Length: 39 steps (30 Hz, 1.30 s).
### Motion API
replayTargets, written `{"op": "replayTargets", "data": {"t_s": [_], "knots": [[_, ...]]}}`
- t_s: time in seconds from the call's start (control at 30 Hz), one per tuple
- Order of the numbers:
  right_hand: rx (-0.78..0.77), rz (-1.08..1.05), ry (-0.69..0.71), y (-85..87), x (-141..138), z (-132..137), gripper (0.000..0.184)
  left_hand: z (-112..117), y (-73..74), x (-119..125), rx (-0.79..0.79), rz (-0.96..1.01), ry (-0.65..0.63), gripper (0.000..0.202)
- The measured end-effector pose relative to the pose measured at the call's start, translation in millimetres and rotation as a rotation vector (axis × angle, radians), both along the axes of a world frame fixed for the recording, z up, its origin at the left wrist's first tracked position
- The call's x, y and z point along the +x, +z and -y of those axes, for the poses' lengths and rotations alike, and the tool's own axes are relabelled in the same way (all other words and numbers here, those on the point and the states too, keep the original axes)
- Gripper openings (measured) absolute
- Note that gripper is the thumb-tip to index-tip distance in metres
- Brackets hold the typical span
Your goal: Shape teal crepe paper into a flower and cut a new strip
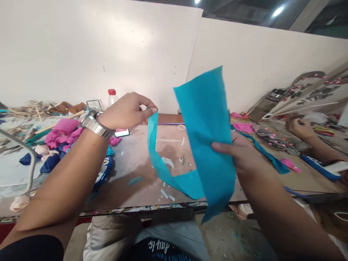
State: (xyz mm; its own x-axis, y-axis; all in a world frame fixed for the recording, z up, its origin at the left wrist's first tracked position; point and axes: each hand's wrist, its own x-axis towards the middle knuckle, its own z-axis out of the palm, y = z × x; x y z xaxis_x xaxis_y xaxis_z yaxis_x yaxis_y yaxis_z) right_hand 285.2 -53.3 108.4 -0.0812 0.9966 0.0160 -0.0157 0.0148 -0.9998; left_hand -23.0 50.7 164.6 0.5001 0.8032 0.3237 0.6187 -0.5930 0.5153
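Observation:
My left hand [133, 110], with a metal watch on its wrist, pinches the upper end of a narrow turquoise cloth strip [156, 156] between thumb and fingers. The strip hangs down, curves low over the table and runs behind a wider blue cloth piece [206, 119]. Whether the two are joined there is hidden. My right hand [239, 152] grips that wide piece at its right edge, thumb in front and fingers behind. It stands upright in the air, its lower end drooping past the table's front edge.
Paper scraps [164, 194] and a tape ring [181, 127] lie on the table [122, 192]. Pink and navy cloth bundles [63, 134], a phone [121, 132] and a red-capped bottle [112, 97] are at left. Another person's hand [299, 128] is at right, near a twisted blue cloth [266, 154].

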Motion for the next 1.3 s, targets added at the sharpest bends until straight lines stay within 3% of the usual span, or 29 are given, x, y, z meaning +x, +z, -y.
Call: {"op": "replayTargets", "data": {"t_s": [0.07,0.13,0.27,0.33,0.47,0.6,0.77,0.87,0.93,1.13,1.3], "knots": [[0.068,0.069,-0.135,19.3,14.4,-21.4,0.05,0.0,-5.6,-2.1,0.035,-0.091,0.05,0.032],[0.209,0.3,-0.248,35.9,24.2,-49.4,0.04,1.4,-13.1,-7.0,0.097,-0.133,0.105,0.03],[0.67,1.039,-0.383,56.3,29.9,-115.0,0.012,8.0,-28.1,-25.1,0.139,-0.158,0.24,0.029],[0.811,1.294,-0.385,61.2,26.0,-147.5,0.016,13.2,-33.5,-36.8,0.13,-0.129,0.316,0.031],[0.886,1.475,-0.326,60.7,1.4,-199.5,0.037,24.0,-44.0,-59.8,0.136,-0.033,0.489,0.036],[0.911,1.496,-0.247,30.9,-47.0,-228.6,0.039,29.9,-61.1,-78.0,0.208,-0.003,0.561,0.043],[0.716,1.532,0.122,-47.1,-109.4,-239.1,0.044,29.5,-79.2,-100.1,0.302,-0.039,0.621,0.05],[0.644,1.506,0.24,-88.2,-124.7,-234.7,0.049,32.5,-83.7,-112.8,0.264,-0.036,0.665,0.052],[0.605,1.488,0.278,-106.3,-124.5,-228.3,0.048,37.7,-85.2,-117.7,0.217,-0.009,0.682,0.053],[0.541,1.463,0.309,-126.8,-105.7,-210.6,0.045,52.0,-92.3,-120.0,0.176,0.264,0.799,0.05],[0.514,1.463,0.291,-126.3,-93.1,-210.3,0.043,40.0,-107.6,-135.6,0.163,0.518,0.757,0.045]]}}
